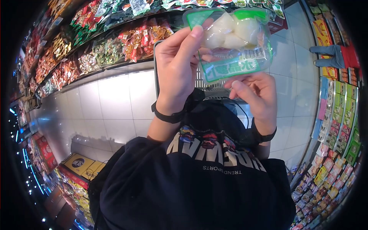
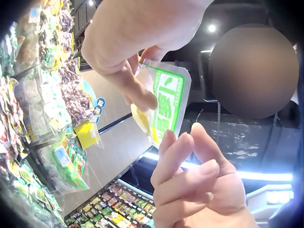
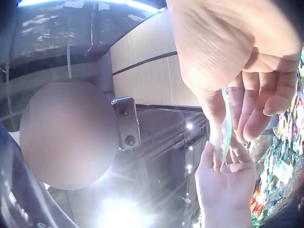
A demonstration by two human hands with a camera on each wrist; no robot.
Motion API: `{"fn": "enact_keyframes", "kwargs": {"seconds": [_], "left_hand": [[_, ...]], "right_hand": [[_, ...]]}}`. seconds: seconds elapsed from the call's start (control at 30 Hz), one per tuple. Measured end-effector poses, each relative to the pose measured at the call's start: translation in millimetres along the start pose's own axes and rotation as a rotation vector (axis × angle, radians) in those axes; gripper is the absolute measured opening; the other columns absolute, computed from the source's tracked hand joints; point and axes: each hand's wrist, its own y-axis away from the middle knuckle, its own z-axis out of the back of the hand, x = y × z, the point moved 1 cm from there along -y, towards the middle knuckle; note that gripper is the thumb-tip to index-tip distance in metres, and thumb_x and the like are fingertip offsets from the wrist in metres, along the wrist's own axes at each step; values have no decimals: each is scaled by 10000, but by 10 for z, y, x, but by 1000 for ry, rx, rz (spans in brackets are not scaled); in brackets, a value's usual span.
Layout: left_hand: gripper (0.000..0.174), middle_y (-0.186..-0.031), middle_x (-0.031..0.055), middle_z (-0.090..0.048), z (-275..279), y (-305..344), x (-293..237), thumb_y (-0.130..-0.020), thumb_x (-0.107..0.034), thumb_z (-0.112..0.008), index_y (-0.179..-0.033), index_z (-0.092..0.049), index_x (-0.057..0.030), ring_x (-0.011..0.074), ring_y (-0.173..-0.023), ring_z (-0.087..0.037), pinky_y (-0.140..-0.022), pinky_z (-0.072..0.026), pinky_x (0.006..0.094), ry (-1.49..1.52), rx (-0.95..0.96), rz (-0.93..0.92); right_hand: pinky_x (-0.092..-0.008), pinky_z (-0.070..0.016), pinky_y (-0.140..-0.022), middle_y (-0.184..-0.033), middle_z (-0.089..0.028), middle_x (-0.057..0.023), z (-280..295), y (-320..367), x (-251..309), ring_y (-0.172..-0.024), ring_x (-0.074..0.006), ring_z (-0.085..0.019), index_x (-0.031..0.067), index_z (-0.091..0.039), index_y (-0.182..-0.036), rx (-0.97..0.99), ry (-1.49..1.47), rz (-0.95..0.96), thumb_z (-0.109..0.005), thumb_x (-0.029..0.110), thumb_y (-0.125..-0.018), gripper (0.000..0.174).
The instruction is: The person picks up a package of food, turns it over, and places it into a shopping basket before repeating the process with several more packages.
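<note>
"Where's the pack [image 1: 234, 50]?"

"Held up over the basket [image 1: 214, 92], with its white pieces [image 1: 232, 31] at the end away from the body."

"What has hold of it?"

"Just the left hand [image 1: 178, 63], pinching one side, thumb on the face and fingers behind. The right hand [image 1: 255, 94] is at the near edge, fingers loosely bent, thumb apart from them. Whether it touches, I can't tell."

"So what might go wrong?"

"A slip, I'd say. The pack looks slick, the grip is all on one side, and the weight probably hangs off it, so it could twist out of the pinch."

"Any other cause?"

"A knock from the right hand, being so near."

"Landing where?"

"In the basket, with luck. Otherwise on the floor [image 1: 115, 94], short of the bags [image 1: 147, 38]."
</note>
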Motion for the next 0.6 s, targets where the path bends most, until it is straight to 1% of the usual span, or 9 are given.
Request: {"fn": "enact_keyframes", "kwargs": {"seconds": [0.03, 0.1, 0.17, 0.23, 0.33, 0.43, 0.53, 0.6], "left_hand": [[194, -815, 102, -633, -7, -1, -2, -858, -103, -546, -928, -602, 70, 75, -573, -573, -500, -465, 187, -21, 8, 3], [194, -811, 101, -634, -36, 9, 6, -858, -104, -547, -922, -603, 70, 70, -574, -569, -494, -452, 179, -4, 0, -1], [194, -807, 101, -635, -38, 2, 11, -858, -106, -549, -916, -604, 71, 66, -575, -566, -489, -438, 172, 15, -4, -4], [198, -795, 91, -632, -4, -1, 7, -858, -107, -550, -922, -602, 74, 61, -591, -566, -511, -447, 172, -40, 11, -16], [195, -761, 77, -628, -51, 11, 3, -858, -105, -549, -920, -605, 71, 53, -597, -563, -535, -453, 171, -13, 3, -9], [191, -732, 64, -623, -88, 4, 5, -858, -103, -547, -929, -605, 65, 53, -597, -564, -531, -443, 169, -2, -30, 13], [190, -727, 63, -624, -2, -17, 27, -859, -99, -545, -942, -602, 62, 61, -583, -562, -517, -429, 170, -56, 14, 8], [190, -730, 62, -624, -39, -8, 26, -858, -100, -547, -944, -602, 60, 59, -573, -556, -512, -419, 168, -35, 11, 12]], "right_hand": [[-188, -451, -569, -808, -631, -94, -21, -10, -11, -625, -85, -559, -56, -595, -913, 12, 10, -21, -587, 55, -810, 152], [-189, -451, -565, -806, -631, -88, -56, -20, -6, -623, -84, -558, -50, -598, -917, 23, 21, -40, -576, 51, -816, 144], [-190, -450, -567, -802, -630, -81, -70, -27, 13, -624, -80, -557, -37, -601, -917, -10, 26, -73, -559, 46, -827, 130], [-193, -450, -568, -799, -629, -80, -53, -27, 4, -621, -80, -555, -37, -600, -916, -11, 38, -70, -556, 49, -830, 130], [-198, -451, -568, -794, -628, -77, -43, -18, -7, -619, -80, -553, -37, -599, -916, -15, 42, -60, -551, 55, -835, 132], [-200, -450, -568, -793, -627, -75, -23, -12, -5, -620, -80, -554, -39, -598, -921, -8, 55, -40, -550, 59, -836, 138], [-199, -449, -569, -794, -627, -72, -16, -10, 4, -623, -79, -553, -40, -597, -927, 6, 84, -30, -551, 62, -836, 144], [-199, -448, -570, -793, -627, -71, -15, -3, 15, -626, -78, -553, -41, -597, -929, 10, 95, -24, -552, 62, -835, 146]]}}
